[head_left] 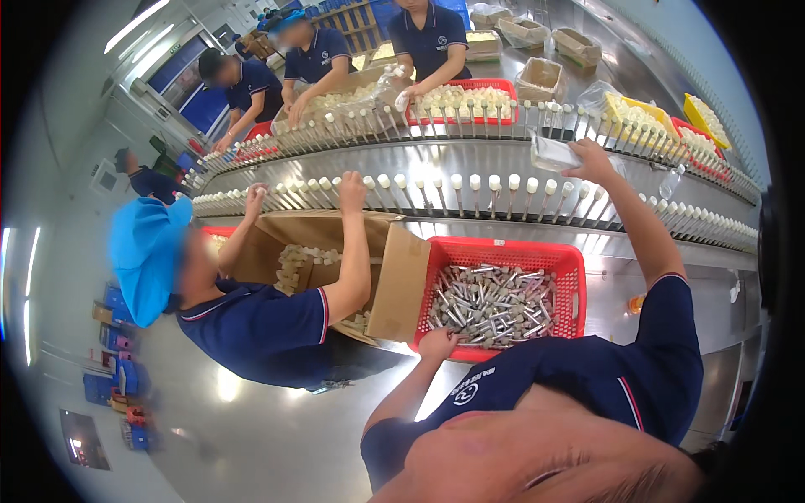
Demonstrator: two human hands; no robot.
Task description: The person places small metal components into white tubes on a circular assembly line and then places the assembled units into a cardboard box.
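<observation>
My left hand (437, 342) is at the near left corner of a red plastic basket (577, 289), its fingers curled. I cannot make out whether they grip the rim or a small part. Inside the basket lies a loose heap of short silvery metal pieces (490, 306) with pale ends. My right hand (594, 163) reaches far out over the metal conveyor, closed on the edge of a clear plastic pack (553, 153) with something white inside. Just below that hand runs a row of upright thin rods (493, 189) with white tips.
To my left a co-worker in a blue cap (151, 256) handles the rod row above a cardboard box (401, 285) of white pieces. Across the line, more people work at a red basket (511, 88). An orange-capped bottle (636, 303) stands right of my basket.
</observation>
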